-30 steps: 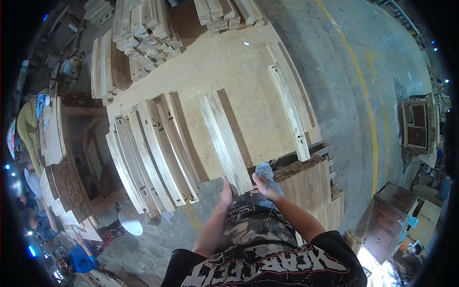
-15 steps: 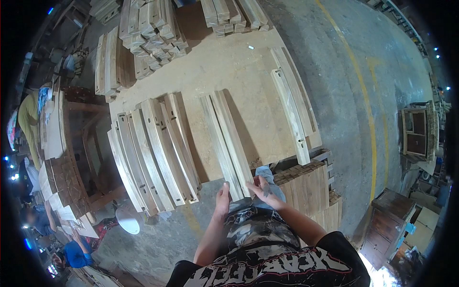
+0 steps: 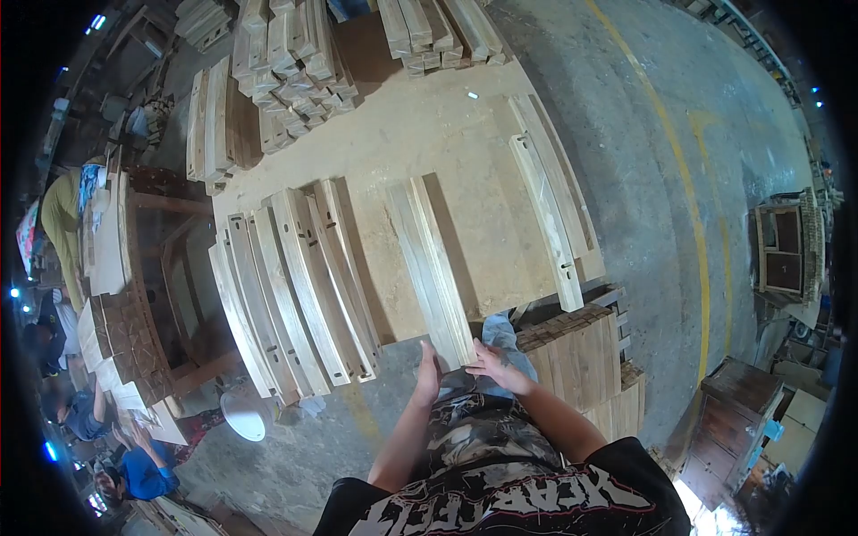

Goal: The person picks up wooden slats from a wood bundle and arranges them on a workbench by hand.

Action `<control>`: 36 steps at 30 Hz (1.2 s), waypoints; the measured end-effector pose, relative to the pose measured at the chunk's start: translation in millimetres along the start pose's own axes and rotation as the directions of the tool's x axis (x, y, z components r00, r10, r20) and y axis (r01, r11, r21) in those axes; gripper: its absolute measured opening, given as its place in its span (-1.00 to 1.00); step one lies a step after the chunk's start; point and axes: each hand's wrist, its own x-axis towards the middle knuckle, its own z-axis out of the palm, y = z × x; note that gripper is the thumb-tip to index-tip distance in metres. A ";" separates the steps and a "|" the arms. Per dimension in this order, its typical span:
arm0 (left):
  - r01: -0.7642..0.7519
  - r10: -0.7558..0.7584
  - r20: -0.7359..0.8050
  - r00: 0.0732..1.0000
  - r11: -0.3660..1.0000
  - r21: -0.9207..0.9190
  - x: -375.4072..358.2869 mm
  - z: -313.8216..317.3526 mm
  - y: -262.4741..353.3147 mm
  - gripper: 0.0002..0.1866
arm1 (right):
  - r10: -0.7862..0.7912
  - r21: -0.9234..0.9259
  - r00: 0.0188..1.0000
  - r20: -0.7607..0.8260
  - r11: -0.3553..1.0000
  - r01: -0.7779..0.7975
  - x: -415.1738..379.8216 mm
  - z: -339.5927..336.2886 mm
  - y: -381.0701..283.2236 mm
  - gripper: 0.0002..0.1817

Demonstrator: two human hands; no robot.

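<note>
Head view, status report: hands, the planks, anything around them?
Left hand and right hand open, flanking near end of the pair of pale wooden planks on the plywood table. Row of curved slotted boards lies left, apart.

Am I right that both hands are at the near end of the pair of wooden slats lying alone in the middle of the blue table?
Not quite. The head view shows the left hand and right hand at the near end of the pair of slats, but the table is pale tan wood board, not blue.
</note>
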 end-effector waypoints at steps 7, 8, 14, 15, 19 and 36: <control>0.036 -0.037 0.015 0.999 0.998 0.052 -37.5 -3.8 34.9 -0.38 | -0.161 -0.043 0.985 -0.068 0.986 0.159 -21.8 3.3 -15.7 -0.49; 0.013 -0.008 -0.032 0.999 0.986 0.169 -31.5 -4.3 30.2 -0.42 | -0.188 -0.175 0.977 -0.101 0.970 0.169 -19.9 4.5 -16.7 -0.49; -0.141 0.227 -0.106 0.968 0.844 0.518 7.1 17.6 2.1 -0.53 | -0.749 -0.781 0.644 -0.157 0.493 0.382 14.0 -0.6 -3.2 -0.46; -0.072 0.131 -0.110 0.985 0.901 0.427 6.7 17.1 1.8 -0.52 | -0.731 -0.733 0.650 -0.206 0.556 0.392 14.3 2.9 -11.7 -0.43; 0.107 -0.065 -0.120 0.991 0.916 0.386 9.1 2.7 -5.6 -0.45 | -0.788 -0.868 0.603 -0.125 0.381 0.319 23.4 28.4 -51.7 -0.16; -0.353 0.330 0.131 0.935 0.824 0.442 -39.3 55.5 73.1 0.13 | -0.411 -0.224 0.903 0.124 0.875 0.429 22.3 77.8 -112.6 -0.22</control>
